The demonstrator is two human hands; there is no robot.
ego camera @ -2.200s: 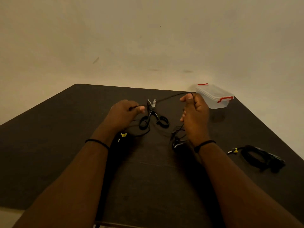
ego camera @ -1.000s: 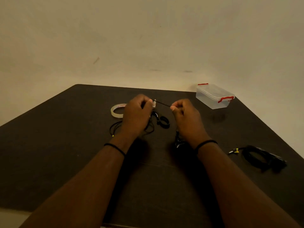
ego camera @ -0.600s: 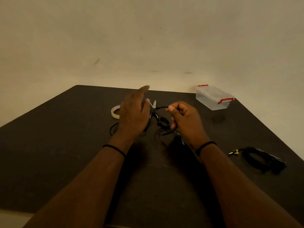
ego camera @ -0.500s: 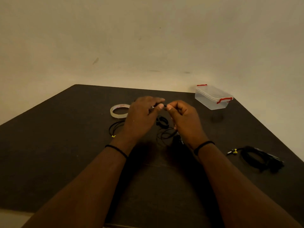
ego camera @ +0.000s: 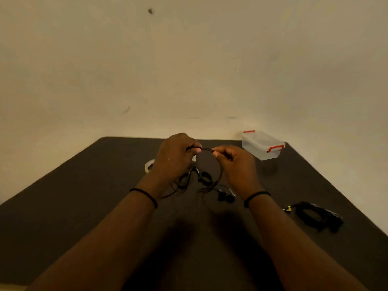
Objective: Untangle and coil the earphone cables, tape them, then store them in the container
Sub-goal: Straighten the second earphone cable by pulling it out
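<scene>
Both hands are pinching the black earphone cable (ego camera: 206,150) above the dark table (ego camera: 84,185), the left hand (ego camera: 176,158) gripping at its 9 o'clock end and the right hand (ego camera: 235,162) at 3 o'clock. Loops are hanging down to the table, and the lidded container (ego camera: 262,147) is sitting at 2 o'clock from the hands.

Two hands (ego camera: 176,158), two earphone cables (ego camera: 206,150), one container (ego camera: 262,147), one tape roll (ego camera: 148,166).

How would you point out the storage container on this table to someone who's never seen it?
Start at the dark table and look to its far right corner, beyond the right hand. The container is a clear plastic box, its lid on, the only thing with red clips.
</scene>
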